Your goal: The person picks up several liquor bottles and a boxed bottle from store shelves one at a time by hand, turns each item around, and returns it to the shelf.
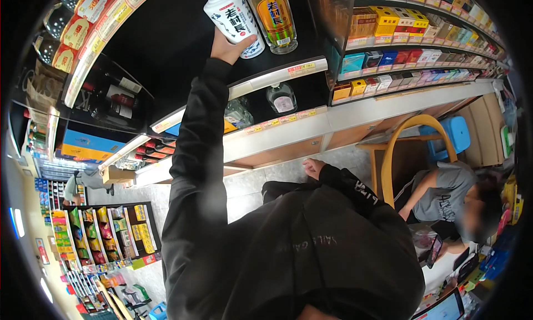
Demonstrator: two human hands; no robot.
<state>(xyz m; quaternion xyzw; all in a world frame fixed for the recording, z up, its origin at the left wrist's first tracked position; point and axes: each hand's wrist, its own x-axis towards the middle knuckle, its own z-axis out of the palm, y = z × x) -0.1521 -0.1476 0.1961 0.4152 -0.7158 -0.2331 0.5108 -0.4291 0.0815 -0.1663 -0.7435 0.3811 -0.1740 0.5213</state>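
My left hand (pixel 229 46) reaches up to a black shelf and is closed around the lower part of a white liquor bottle (pixel 229 14) with blue patterns and dark lettering. Right beside it stands a clear glass liquor bottle (pixel 274 20) with a yellow-orange label. Low in front of my body, my right hand (pixel 314 167) hangs with its fingers curled into a loose fist, and nothing shows in it. On the shelf below is another clear bottle (pixel 281 99) with a pale label.
Cigarette packs (pixel 388 23) line the shelves at right. A person (pixel 444 195) in a grey shirt sits by a wooden chair (pixel 388 153), a phone in hand. A blue stool (pixel 452 136) is behind. Snack racks (pixel 102 236) and another person (pixel 83 185) are at lower left.
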